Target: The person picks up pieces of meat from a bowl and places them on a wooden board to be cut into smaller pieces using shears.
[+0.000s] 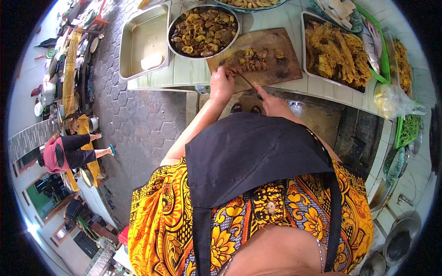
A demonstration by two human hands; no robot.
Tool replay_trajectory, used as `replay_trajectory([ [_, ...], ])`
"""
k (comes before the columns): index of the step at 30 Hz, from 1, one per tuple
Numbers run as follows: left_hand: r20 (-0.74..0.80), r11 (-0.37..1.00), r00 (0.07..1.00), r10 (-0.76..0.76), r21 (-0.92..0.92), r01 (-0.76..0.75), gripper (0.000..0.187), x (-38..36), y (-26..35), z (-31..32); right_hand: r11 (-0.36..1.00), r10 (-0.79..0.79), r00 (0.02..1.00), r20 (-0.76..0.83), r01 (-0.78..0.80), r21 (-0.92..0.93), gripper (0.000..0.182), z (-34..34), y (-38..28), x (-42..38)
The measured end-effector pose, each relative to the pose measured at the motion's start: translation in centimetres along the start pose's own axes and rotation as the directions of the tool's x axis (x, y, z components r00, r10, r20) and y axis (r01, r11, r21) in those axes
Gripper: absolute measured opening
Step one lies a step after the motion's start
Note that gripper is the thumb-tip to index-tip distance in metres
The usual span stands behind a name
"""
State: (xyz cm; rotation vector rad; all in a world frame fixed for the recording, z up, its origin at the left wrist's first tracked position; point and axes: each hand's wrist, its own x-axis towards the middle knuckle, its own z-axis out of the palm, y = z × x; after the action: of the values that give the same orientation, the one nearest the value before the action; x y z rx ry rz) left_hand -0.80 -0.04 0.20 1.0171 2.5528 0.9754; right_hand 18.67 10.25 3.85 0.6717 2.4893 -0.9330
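A wooden cutting board [276, 64] lies on the tiled counter, with a small heap of browned meat pieces [251, 59] on it. My left hand [222, 85] rests at the board's near edge, fingers closed on a piece of the food there. My right hand [271, 102] is below the board's edge, gripping the handle of a knife [245, 78] whose blade reaches up onto the board beside my left hand. A round metal bowl [203, 30] full of cooked yellow-brown pieces stands just beyond the board on the left.
A steel tray [138, 43] with a pale block sits at the far left of the counter. Another tray [335, 54] of yellow fried food stands right of the board, with a plastic bag [396, 102] beside it. A person [69, 154] crouches on the paved floor at left.
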Motion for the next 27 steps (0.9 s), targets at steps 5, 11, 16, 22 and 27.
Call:
replay_trajectory([
  [5, -0.029, 1.0, 1.0, 0.006, -0.01, -0.006, 0.016, -0.4, 0.0, 0.1, 0.994, -0.097, 0.982, -0.16, 0.103, 0.031, 0.074, 0.9, -0.8, 0.7],
  [11, -0.045, 1.0, 0.999, -0.002, 0.005, 0.002, 0.015, -0.5, 0.2, 0.1, 0.99, -0.125, 0.985, -0.12, 0.132, 0.052, 0.073, 1.3, -1.7, 1.5],
  [16, -0.044, 1.0, 0.999, 0.011, 0.026, -0.01, 0.015, -0.5, -0.1, 0.5, 0.998, -0.039, 0.999, -0.012, 0.04, 0.057, 0.075, 0.7, -2.8, 2.5],
  [22, -0.075, 1.0, 0.997, 0.01, 0.014, -0.009, 0.015, -0.4, -0.1, 0.9, 1.0, -0.003, 1.0, -0.028, 0.003, 0.009, 0.076, 0.8, -2.7, 2.9],
  [27, -0.098, 1.0, 0.995, 0.012, 0.02, -0.01, 0.014, 0.0, -0.8, 0.9, 1.0, 0.028, 0.998, 0.056, -0.028, 0.007, 0.075, -0.7, -1.6, 0.0],
])
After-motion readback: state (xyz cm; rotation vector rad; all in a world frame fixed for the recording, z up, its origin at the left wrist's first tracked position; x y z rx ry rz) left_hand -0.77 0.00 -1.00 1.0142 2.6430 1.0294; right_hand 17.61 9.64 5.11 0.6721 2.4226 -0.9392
